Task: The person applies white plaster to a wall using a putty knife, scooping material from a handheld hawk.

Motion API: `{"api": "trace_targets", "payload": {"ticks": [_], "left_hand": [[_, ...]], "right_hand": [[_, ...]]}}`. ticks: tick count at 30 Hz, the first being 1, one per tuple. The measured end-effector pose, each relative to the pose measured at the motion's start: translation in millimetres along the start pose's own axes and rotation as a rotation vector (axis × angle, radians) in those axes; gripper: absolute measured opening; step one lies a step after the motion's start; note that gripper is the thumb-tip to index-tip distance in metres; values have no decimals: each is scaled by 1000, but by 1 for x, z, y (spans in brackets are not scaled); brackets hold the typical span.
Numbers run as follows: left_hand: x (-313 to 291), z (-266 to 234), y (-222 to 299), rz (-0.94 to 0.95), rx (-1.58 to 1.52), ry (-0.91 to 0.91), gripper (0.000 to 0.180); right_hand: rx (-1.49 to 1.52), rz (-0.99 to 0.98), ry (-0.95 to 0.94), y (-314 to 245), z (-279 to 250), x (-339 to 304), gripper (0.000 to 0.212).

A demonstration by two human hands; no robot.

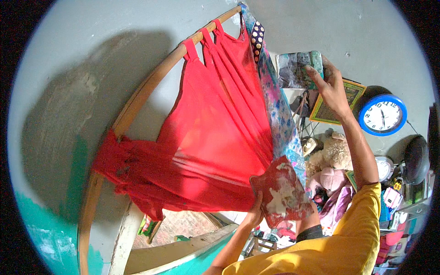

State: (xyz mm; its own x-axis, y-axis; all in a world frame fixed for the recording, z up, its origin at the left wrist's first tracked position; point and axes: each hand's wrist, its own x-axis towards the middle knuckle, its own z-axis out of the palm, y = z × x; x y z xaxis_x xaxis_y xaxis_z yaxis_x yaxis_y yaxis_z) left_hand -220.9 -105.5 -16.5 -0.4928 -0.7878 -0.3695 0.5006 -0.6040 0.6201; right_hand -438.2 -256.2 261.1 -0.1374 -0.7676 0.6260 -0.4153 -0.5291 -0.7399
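Grey wall (302, 27), its paint scuffed and turning green low on the left, backs a crowded room where a person in a yellow shirt (353, 233) raises two smeared, flat pieces. The right hand (332, 87) is lifted, closed around the right edge of a rectangular plate (293, 71) streaked grey, dark and green, thumb pressed on the near face, fingers mostly hidden behind it. Lower and to its left, the left hand (256, 211) grips the left edge of a reddish-brown board (282, 190) blotched with whitish material; its fingers are largely out of sight beneath. Whether the plate touches the wall cannot be told.

Left of both hands, a bright red cloth (215, 133) hangs by loops from a wooden bar (151, 85) and bunches near the board, while a blue floral cloth (279, 110) drapes between bar and plate. Just below the right hand is a yellow-bordered frame (339, 103); to the right of the forearm, a blue-rimmed clock (382, 115). Beneath that hand sit a beige plush toy (337, 151) and a pink plush toy (331, 178), near the board's right side.
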Motion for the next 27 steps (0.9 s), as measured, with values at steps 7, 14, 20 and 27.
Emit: {"api": "trace_targets", "payload": {"ticks": [7, 14, 20, 27], "left_hand": [[5, 26, 37, 37, -68, -129, 69], [-33, 40, 51, 126, -186, -103, 62], [-59, 45, 49, 109, -220, -88, 55], [-84, 50, 46, 156, -192, -92, 58]], "right_hand": [[66, 257, -402, -8, -33, -86, 45], [251, 522, -434, -26, -50, -187, 56], [204, 601, -392, -30, -57, -227, 47], [336, 671, -154, -28, -58, -260, 47]]}}
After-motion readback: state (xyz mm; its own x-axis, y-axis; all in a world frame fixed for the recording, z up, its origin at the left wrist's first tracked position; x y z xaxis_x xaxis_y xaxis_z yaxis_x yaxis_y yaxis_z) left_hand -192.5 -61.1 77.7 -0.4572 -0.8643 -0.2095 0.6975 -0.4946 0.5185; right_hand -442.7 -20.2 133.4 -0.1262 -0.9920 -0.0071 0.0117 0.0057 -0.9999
